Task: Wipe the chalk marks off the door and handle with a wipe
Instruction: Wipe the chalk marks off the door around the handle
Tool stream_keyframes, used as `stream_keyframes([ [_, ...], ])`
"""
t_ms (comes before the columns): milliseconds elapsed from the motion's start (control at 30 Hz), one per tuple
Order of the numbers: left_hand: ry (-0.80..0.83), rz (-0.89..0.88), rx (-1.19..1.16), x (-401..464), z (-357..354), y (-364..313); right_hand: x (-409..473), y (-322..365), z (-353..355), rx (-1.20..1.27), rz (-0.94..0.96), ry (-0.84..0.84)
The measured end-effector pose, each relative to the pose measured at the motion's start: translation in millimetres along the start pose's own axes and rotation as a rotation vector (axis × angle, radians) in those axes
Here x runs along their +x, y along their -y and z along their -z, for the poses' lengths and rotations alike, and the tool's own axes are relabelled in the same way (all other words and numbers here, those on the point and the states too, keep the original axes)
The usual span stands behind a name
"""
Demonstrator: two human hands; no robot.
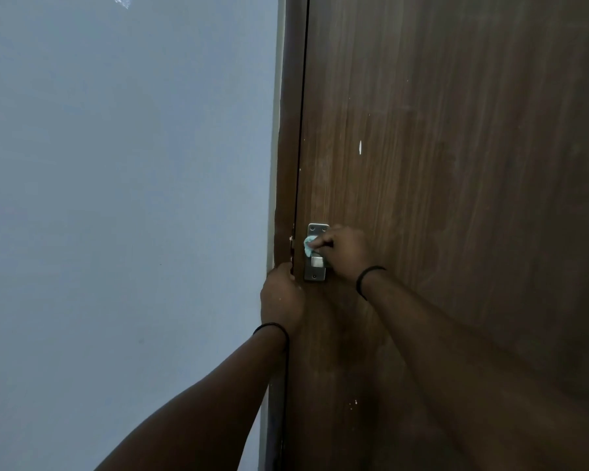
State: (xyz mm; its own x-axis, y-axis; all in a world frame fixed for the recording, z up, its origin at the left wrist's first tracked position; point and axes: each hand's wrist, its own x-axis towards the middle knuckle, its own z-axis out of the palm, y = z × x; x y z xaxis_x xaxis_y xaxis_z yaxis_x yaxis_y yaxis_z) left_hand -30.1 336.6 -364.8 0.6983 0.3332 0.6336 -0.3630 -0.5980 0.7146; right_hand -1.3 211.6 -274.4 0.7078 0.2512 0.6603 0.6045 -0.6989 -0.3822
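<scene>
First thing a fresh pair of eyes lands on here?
Probably the right hand pressing a pale blue wipe against the metal handle plate, low on the brown door near its left edge. Just below and left, the left hand grips the door edge. A small white mark stands out higher on the door.

Both forearms are bare, with no sleeves in view. A thin black band (368, 278) circles the right wrist, and another black band (272, 329) (equally slim) circles the left wrist, lower centre of the frame.
</scene>
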Motion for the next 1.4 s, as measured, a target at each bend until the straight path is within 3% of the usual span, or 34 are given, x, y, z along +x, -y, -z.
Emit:
stream_keyframes([
  [67, 0.031, -0.012, 0.034, -4, -1, 7, 8, -3, 7, 0.127, -0.135, 0.123],
  [133, 0.059, 0.0, 0.048, -8, -4, 12, 11, -7, 19, 0.101, -0.222, 0.202],
  [233, 0.093, 0.052, 0.05, -11, -8, 16, -2, -23, 32, 0.096, -0.33, 0.084],
  [367, 0.136, 0.063, 0.032, -21, -13, 18, -46, -55, 33, 0.832, -0.607, -0.265],
  [500, 0.105, 0.112, -0.019, -29, -15, 23, -97, -73, -12, 1.118, -0.881, -0.248],
  [600, 0.063, 0.09, -0.026, -28, -15, 22, -98, -54, -50, 1.161, -0.833, -0.252],
  [800, -0.031, 0.05, -0.13, -14, -12, 23, -44, -9, -85, 1.489, -0.711, -0.546],
  [900, -0.021, -0.008, -0.139, -10, -18, 27, -48, -20, -96, 1.187, -0.594, -0.533],
  [967, 0.007, -0.011, -0.163, -10, -22, 29, -57, -29, -99, 0.782, -0.522, -0.359],
  [1033, 0.051, 0.016, -0.192, -13, -26, 33, -68, -34, -99, 0.537, -0.546, -0.271],
  [1100, 0.053, 0.045, -0.209, -17, -28, 39, -80, -32, -95, 0.489, -0.53, -0.316],
  [1267, 0.034, 0.068, -0.274, -16, -23, 33, -84, -6, -75, 0.25, -0.059, -0.534],
  [1400, 0.043, 0.01, -0.329, -15, -18, 20, -61, 7, -64, 0.183, -0.035, -0.531],
])
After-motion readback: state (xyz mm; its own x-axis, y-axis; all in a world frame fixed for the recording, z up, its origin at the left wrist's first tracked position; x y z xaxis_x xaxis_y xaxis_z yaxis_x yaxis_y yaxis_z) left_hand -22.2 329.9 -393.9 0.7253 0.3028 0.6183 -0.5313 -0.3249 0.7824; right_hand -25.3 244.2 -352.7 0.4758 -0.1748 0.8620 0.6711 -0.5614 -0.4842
